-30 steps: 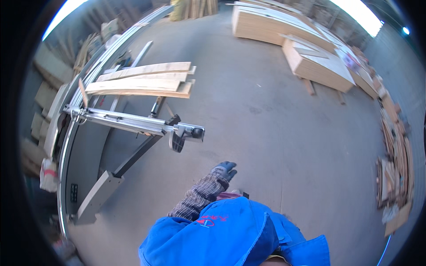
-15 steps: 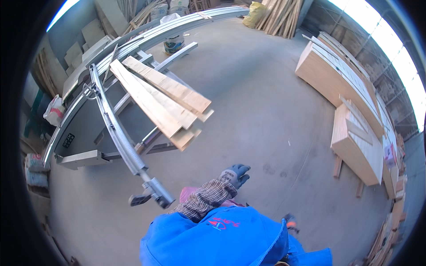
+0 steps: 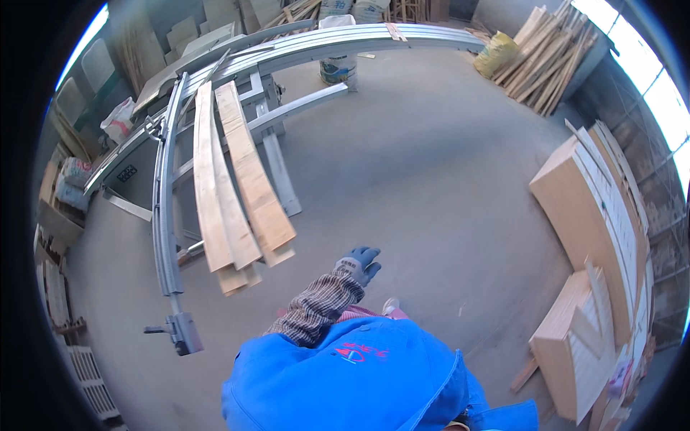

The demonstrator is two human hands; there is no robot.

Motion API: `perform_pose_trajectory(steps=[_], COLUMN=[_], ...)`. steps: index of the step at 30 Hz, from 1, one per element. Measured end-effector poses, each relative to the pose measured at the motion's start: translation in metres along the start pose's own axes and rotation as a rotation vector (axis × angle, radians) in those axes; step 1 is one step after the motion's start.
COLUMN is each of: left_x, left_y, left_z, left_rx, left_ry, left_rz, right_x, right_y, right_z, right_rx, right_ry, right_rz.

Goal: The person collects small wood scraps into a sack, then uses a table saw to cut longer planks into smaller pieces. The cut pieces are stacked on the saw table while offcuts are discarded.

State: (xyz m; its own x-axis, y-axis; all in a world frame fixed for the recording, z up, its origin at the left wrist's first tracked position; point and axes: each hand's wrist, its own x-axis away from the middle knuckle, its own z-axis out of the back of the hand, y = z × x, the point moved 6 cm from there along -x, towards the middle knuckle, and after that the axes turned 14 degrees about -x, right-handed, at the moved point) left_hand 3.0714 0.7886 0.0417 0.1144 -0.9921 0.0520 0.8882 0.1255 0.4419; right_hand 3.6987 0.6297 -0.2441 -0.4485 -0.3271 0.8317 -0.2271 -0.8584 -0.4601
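Observation:
My left hand (image 3: 359,264), in a blue-grey work glove below a checked sleeve (image 3: 316,305), reaches out in front of my blue apron (image 3: 330,381). Its fingers are stretched and slightly spread, with nothing in them. Nearest to it are several long pale wooden boards (image 3: 248,169), lying lengthwise on the metal frame of a sliding table saw (image 3: 277,172); their near ends overhang, apart from my fingers. Left of the boards runs a metal fence bar (image 3: 167,215) with a clamp-like end block (image 3: 185,334). My right hand is out of the picture.
Large light-wood boxes or panels (image 3: 575,187) stand at the right, with a smaller box (image 3: 575,345) in front. Leaning wood strips (image 3: 550,61) and a yellow sack (image 3: 496,56) are at the back. A bucket (image 3: 339,70) stands behind the saw's long rail (image 3: 316,44).
The view has swung left, so boards, saw rail and boxes sit differently. The boards look closer to my left hand. A dark and orange shape at my right side has left the picture; a shoe now shows.

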Motion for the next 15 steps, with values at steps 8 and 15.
perform_pose_trajectory(steps=[8,15], left_x=[-0.143,-0.271], left_y=[0.007,-0.112], left_z=[0.042,0.038], left_rx=[0.148,0.102], left_ry=[0.272,0.372], left_rz=[0.225,0.664], right_x=[-0.109,-0.122], right_y=[-0.447,-0.686], right_z=[-0.176,-0.425], right_rx=[0.113,-0.149], right_ry=[-0.101,-0.478], right_rz=[0.377,0.436])
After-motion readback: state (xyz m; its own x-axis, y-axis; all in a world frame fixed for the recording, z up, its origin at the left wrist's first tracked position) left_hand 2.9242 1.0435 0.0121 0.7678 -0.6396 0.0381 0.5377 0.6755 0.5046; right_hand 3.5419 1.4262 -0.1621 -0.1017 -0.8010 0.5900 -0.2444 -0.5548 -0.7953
